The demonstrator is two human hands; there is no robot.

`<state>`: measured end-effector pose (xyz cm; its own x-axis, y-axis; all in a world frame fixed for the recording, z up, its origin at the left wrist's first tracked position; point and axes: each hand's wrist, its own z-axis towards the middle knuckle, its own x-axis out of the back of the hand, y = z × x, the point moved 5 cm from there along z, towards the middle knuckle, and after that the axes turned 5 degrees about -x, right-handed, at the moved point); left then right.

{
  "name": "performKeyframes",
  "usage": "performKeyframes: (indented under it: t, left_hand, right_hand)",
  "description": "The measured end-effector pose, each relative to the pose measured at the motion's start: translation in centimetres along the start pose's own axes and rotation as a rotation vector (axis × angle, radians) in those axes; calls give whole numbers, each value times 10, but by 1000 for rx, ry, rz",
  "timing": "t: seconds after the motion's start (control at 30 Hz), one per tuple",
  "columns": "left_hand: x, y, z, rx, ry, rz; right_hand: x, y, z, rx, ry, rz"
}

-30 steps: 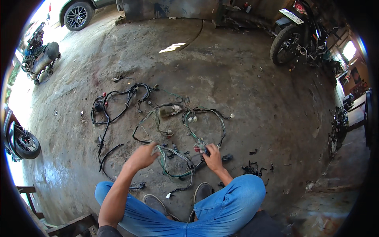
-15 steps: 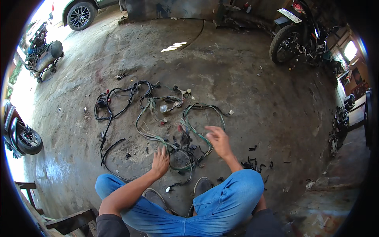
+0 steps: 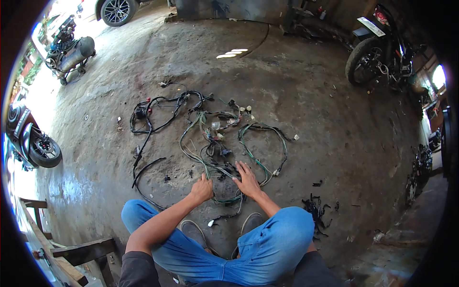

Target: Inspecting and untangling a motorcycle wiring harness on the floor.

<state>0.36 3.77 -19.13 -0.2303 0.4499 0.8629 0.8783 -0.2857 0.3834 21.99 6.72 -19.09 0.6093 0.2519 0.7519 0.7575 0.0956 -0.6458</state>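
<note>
The wiring harness (image 3: 224,152) lies on the concrete floor (image 3: 325,143), well inside its edges. Your left hand (image 3: 202,188) curls at the wires (image 3: 207,169); I cannot tell if it pinches them. Your right hand (image 3: 248,182) spreads its fingers, apparently gripping nothing. Part wires gently, without pulling connectors (image 3: 277,172).

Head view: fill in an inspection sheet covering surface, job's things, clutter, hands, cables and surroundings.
Surface: stained concrete floor
Job's things: black-wrapped wiring, green and pale wires, white connector near the shoes
Clutter: black scraps beside the right knee
Hands: left hand curled at the wires, grip unclear; right hand extended over them
Cables: loose, looped, overlapping in places
Surroundings: left motorcycle, upper-right motorcycle, car wheel, wheeled tank
</note>
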Motion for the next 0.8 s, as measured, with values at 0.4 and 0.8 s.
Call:
performKeyframes:
  t: [0.4, 0.8]
  left_hand:
    - [-11, -16, 8, 44, -20, -434]
    - [17, -2, 62, 51, 194, -288]
  right_hand:
    - [17, -13, 42, -243, -109, 233]
    - [247, -41, 23, -86, 181, 814]
